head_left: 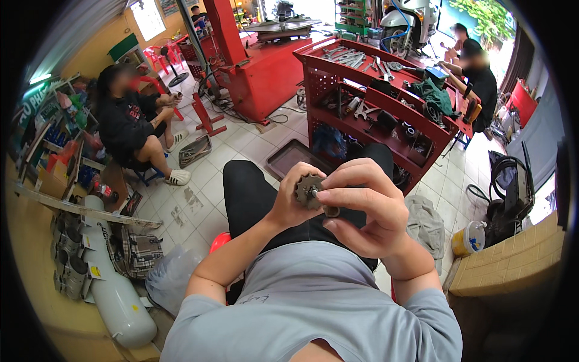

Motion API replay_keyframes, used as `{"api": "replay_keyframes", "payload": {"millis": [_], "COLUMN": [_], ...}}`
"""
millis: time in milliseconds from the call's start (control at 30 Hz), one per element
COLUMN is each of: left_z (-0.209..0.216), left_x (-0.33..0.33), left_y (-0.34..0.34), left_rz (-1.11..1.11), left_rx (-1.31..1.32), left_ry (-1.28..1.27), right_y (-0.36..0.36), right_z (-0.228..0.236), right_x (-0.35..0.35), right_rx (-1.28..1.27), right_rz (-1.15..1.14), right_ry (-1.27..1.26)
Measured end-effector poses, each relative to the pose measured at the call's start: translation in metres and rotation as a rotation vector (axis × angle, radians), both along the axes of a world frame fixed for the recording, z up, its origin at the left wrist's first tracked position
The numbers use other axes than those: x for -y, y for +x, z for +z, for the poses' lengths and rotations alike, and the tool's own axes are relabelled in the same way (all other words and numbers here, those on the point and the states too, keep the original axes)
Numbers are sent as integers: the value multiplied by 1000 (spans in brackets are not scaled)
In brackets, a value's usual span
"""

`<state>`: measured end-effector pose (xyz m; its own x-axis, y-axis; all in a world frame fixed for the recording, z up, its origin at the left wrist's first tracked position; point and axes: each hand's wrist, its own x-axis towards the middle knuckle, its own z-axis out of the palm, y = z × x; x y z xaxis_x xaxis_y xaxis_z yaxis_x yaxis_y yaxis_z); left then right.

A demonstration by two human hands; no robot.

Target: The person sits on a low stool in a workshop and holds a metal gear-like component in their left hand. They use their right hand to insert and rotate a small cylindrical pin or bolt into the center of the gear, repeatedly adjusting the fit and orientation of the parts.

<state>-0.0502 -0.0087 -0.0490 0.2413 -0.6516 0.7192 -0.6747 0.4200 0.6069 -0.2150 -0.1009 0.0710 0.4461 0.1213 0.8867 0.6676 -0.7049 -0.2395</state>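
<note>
A dark toothed metal wheel (pixel 305 188), like a small sprocket, faces up over my lap with a short shiny pin (pixel 314 193) at its centre. My left hand (pixel 288 202) wraps round it from the left. From the right, my right hand (pixel 374 208) is closed, index fingertip at the pin. Between its index finger and thumb shows a small brownish metal cylinder (pixel 331 212), partly covered by the fingers. Whether the cylinder touches the wheel I cannot tell.
Beyond my knees stand a red tool cart (pixel 313 90) with wrenches and a dark metal tray (pixel 283 158) on the floor. One person (pixel 136 120) sits at the left; others are at the back right. A cardboard box (pixel 512 265) and yellow-white bucket (pixel 467 239) stand at right.
</note>
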Motion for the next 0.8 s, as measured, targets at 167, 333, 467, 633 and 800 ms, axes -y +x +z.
{"api": "replay_keyframes", "payload": {"millis": [167, 333, 467, 633, 800], "left_z": [6, 5, 8, 9, 9], "left_x": [-4, -7, -6, -6, -4], "left_y": [-6, -2, -3, -4, 2], "left_rz": [-40, -77, -26, -30, -10], "left_rx": [-156, -215, -134, -123, 36], "left_ry": [-5, 46, 51, 30, -29], "right_y": [-2, 1, -2, 1, 2], "right_z": [-9, -6, -3, -12, -11], "right_x": [-5, -7, -10, -12, -8], "right_rx": [43, 135, 111, 158, 120], "right_rz": [14, -14, -30, -83, 51], "right_ry": [139, 8, -5, 67, 74]}}
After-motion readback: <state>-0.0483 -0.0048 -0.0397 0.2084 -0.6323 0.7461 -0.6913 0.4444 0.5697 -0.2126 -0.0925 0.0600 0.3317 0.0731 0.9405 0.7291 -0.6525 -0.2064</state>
